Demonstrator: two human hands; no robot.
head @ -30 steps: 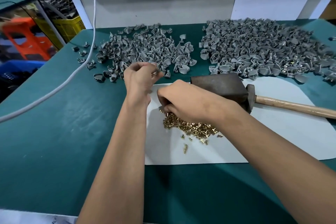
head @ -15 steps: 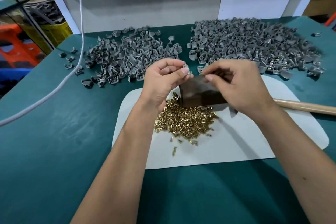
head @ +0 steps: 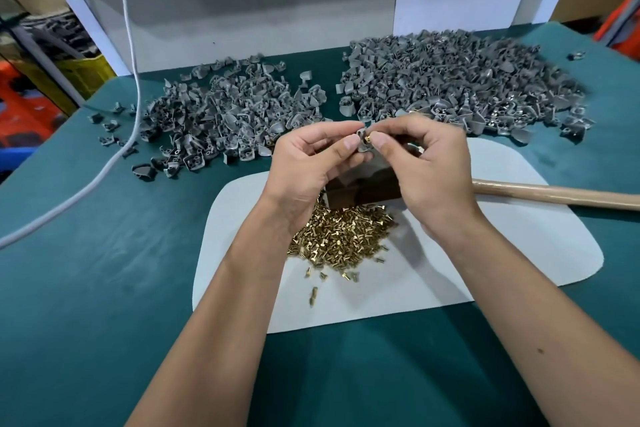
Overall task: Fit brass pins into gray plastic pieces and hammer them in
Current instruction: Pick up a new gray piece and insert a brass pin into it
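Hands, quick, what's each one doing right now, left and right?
Left hand: fingers pinch a gray plastic piece, held up above the hammer head.
Right hand: thumb and fingertips pinch a brass pin at that piece.

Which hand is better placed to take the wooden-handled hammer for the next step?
Probably the right hand. The hammer's wooden handle lies on its side of the table, and that hand only pinches the small brass pin, while the left hand holds the gray plastic piece.
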